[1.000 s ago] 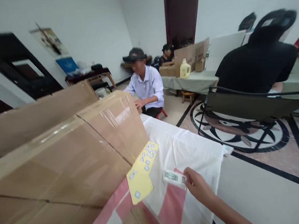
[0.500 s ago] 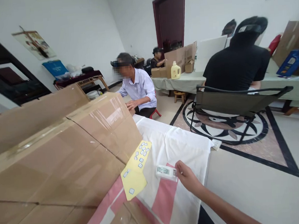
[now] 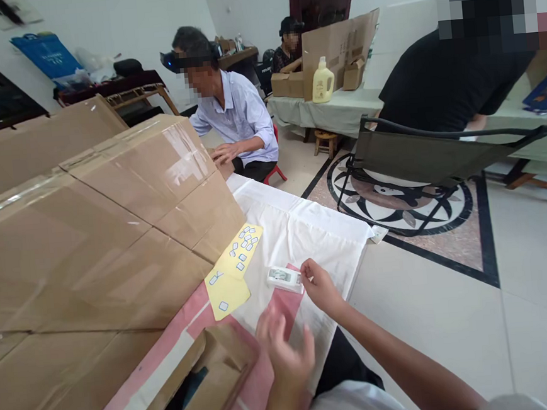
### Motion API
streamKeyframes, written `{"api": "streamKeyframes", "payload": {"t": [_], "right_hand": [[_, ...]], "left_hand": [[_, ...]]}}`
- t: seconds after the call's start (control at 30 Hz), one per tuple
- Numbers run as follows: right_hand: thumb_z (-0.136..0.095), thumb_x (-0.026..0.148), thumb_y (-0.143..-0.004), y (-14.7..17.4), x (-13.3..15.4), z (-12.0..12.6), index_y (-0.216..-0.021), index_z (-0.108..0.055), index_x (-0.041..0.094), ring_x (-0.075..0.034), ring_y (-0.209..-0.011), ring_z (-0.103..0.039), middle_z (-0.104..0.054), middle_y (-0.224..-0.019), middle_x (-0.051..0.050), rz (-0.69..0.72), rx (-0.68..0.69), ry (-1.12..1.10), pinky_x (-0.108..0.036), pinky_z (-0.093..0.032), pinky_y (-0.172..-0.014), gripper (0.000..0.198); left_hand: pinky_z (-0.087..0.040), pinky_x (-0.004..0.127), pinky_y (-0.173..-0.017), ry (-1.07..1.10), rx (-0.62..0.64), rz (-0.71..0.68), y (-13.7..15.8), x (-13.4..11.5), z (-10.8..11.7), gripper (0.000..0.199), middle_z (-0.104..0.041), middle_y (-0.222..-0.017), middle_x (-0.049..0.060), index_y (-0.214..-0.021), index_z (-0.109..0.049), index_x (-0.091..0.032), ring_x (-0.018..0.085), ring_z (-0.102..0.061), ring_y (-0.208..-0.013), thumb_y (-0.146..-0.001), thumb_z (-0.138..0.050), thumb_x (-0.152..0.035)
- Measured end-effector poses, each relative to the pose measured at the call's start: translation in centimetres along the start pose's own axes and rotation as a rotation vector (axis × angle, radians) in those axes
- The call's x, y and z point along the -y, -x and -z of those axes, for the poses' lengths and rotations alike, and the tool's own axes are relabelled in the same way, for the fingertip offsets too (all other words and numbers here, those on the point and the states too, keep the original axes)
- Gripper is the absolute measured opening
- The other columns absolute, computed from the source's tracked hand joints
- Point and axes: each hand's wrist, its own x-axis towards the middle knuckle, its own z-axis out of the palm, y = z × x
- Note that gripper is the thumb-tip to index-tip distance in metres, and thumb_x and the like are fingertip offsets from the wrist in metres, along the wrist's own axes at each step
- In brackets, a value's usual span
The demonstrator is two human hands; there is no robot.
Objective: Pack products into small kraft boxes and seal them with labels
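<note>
A small white box (image 3: 283, 279) with a greenish picture on its top lies on the cloth-covered table. My right hand (image 3: 318, 285) pinches it at its right end; the fingertips partly hide that end. Below, my left hand (image 3: 287, 346) hovers over the table with fingers spread, a little blurred and holding nothing. Left of the white box are yellow cards (image 3: 233, 290) bearing several small outlined rectangles, close against a big cardboard box. An open carton (image 3: 225, 373) with dark contents stands at the near edge, left of my left hand.
Large taped cardboard boxes (image 3: 114, 230) fill the left side. A person in a light shirt (image 3: 247, 109) sits beyond the table. Another in black (image 3: 438, 78) sits on a folding chair (image 3: 420, 149) to the right. A yellow jug (image 3: 322, 82) stands on a farther table.
My left hand has come into view from below, open. My view has tilted down, showing the near carton's open top. The right hand stays at the end of the white box.
</note>
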Motion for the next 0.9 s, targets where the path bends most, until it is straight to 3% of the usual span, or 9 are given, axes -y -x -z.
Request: {"api": "streamKeyframes", "payload": {"t": [0.1, 0.23, 0.37, 0.6, 0.77, 0.9], "right_hand": [[-0.045, 0.02, -0.087, 0.0, 1.1, -0.1, -0.083, -0.047, 0.022, -0.015, -0.068, -0.05, -0.052, -0.073, 0.003, 0.029, -0.034, -0.007, -0.027, -0.037, -0.062, 0.005], [-0.046, 0.023, -0.089, -0.1, 2.8, 0.4, -0.086, -0.047, 0.022, -0.015, -0.069, -0.054, -0.052, -0.074, 0.003, 0.032, -0.035, -0.062, -0.026, -0.038, -0.06, 0.003], [-0.049, 0.025, -0.086, 0.3, 2.6, 1.3, -0.085, -0.046, 0.023, -0.013, -0.062, -0.05, -0.049, -0.07, 0.005, -0.039, -0.015, -0.099, -0.024, -0.035, -0.054, 0.004], [-0.05, 0.029, -0.083, 2.1, -0.3, 1.6, -0.085, -0.045, 0.023, -0.013, -0.058, -0.05, -0.048, -0.068, 0.005, -0.137, -0.059, -0.091, -0.025, -0.035, -0.054, 0.008], [-0.051, 0.03, -0.082, 2.3, -1.2, 1.5, -0.086, -0.044, 0.023, -0.011, -0.055, -0.047, -0.049, -0.068, 0.005, -0.215, -0.069, -0.146, -0.024, -0.033, -0.051, 0.01], [-0.052, 0.03, -0.081, 1.8, -1.9, 1.5, -0.086, -0.044, 0.023, -0.01, -0.053, -0.046, -0.047, -0.071, 0.006, -0.228, -0.095, -0.184, -0.023, -0.032, -0.049, 0.012]], "left_hand": [[-0.043, 0.062, -0.108, -0.022, 0.077, -0.002, -2.0, 1.2, -5.0, 0.071, -0.043, -0.145, 0.027, -0.142, -0.039, -0.012, 0.039, -0.038, -0.143, -0.083, -0.072, -0.033], [-0.039, 0.062, -0.111, -0.051, 0.23, 0.062, -2.7, 3.3, -8.1, 0.079, -0.039, -0.152, 0.025, -0.147, -0.034, -0.015, 0.041, -0.035, -0.145, -0.082, -0.072, -0.037], [-0.043, 0.059, -0.109, -0.056, 0.256, 0.086, -2.0, 4.0, -8.5, 0.078, -0.043, -0.149, 0.024, -0.145, -0.038, -0.015, 0.039, -0.043, -0.139, -0.08, -0.074, -0.039], [-0.043, 0.057, -0.109, -0.097, 0.316, 0.078, -2.3, 3.4, -8.0, 0.074, -0.043, -0.149, 0.023, -0.144, -0.044, -0.016, 0.039, -0.043, -0.138, -0.084, -0.073, -0.047], [-0.041, 0.057, -0.11, -0.102, 0.271, 0.041, -2.3, 3.2, -7.7, 0.069, -0.042, -0.148, 0.023, -0.14, -0.052, -0.016, 0.04, -0.042, -0.137, -0.084, -0.074, -0.048], [-0.042, 0.056, -0.109, -0.112, 0.225, -0.023, -2.1, 3.0, -7.4, 0.054, -0.044, -0.145, 0.021, -0.132, -0.062, -0.02, 0.039, -0.043, -0.136, -0.085, -0.075, -0.041]]}}
